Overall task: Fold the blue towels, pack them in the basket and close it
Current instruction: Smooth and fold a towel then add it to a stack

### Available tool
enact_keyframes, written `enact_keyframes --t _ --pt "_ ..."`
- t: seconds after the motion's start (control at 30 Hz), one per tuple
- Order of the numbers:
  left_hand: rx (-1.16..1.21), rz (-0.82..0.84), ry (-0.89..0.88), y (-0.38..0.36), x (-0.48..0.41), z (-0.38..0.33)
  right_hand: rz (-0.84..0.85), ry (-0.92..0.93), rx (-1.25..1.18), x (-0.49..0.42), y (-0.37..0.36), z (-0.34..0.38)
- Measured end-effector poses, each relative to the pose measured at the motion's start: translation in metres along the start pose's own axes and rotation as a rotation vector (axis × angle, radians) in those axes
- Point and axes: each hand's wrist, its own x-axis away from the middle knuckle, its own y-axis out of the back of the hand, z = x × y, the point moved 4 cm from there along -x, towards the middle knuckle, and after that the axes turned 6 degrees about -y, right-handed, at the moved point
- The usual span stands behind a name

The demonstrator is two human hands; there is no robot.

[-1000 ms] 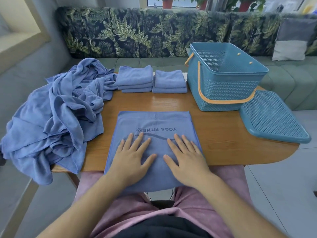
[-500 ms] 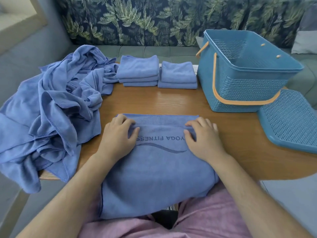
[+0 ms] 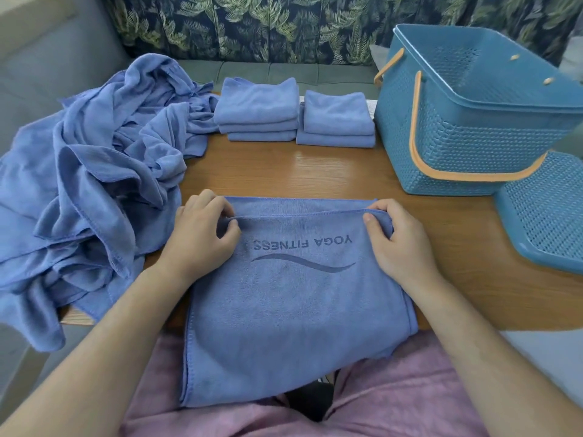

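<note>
Left hand (image 3: pixel 202 238) and right hand (image 3: pixel 400 244): fingers pinch the far corners of the printed towel (image 3: pixel 293 310), which lies on the table (image 3: pixel 315 175) in front of the basket (image 3: pixel 473 121), near edge hanging into the lap. Two folded stacks (image 3: pixel 296 111) sit left of the basket, lid (image 3: pixel 549 209) on its right.

Wooden table (image 3: pixel 315 171) before leaf-patterned sofa (image 3: pixel 252 23).

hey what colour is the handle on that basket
Orange: the handle on the blue basket is a pale orange, seen clearly in the head view.
</note>
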Motion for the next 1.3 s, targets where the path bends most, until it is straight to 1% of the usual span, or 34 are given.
enact_keyframes --t 0.1,0.3,0.43,0.53,0.67,0.77,0.87,0.93,0.97,1.07,1.17,1.3 --pt "-0.008 -0.023 -0.018 0.001 0.0 -0.004 -0.019 0.019 0.03 0.0 0.0 0.003" --pt "0.034 -0.066 -0.015 0.008 -0.002 -0.007 -0.095 -0.014 0.086 0.002 0.003 0.001" --pt "0.024 -0.049 -0.013 0.005 -0.002 -0.006 -0.065 -0.033 0.175 0.0 0.0 -0.002" --pt "0.023 -0.037 0.009 0.002 -0.002 -0.004 -0.074 -0.037 0.256 -0.001 -0.003 -0.003" --pt "0.025 -0.007 0.02 -0.002 -0.003 -0.002 -0.035 -0.071 0.286 -0.002 -0.008 -0.004" --pt "0.019 -0.034 0.002 -0.003 -0.003 -0.004 -0.024 -0.041 0.297 -0.002 -0.009 -0.005" --pt "-0.041 -0.087 -0.017 -0.001 -0.001 -0.007 -0.096 0.036 0.313 -0.002 -0.008 -0.006" --pt "-0.008 -0.103 -0.009 0.003 -0.002 -0.01 -0.128 0.098 0.288 -0.002 -0.007 -0.007" --pt "0.029 -0.112 -0.002 0.004 -0.002 -0.011 -0.124 0.096 0.249 -0.001 -0.007 -0.006" --pt "0.159 -0.134 -0.002 0.008 -0.003 -0.013 -0.104 0.059 0.137 0.002 -0.005 -0.003" --pt "0.241 -0.113 0.002 0.01 -0.003 -0.009 -0.087 0.059 0.076 0.003 0.0 -0.002" --pt "0.262 -0.061 0.03 0.012 -0.003 -0.004 -0.101 0.005 0.026 0.001 0.005 -0.01"
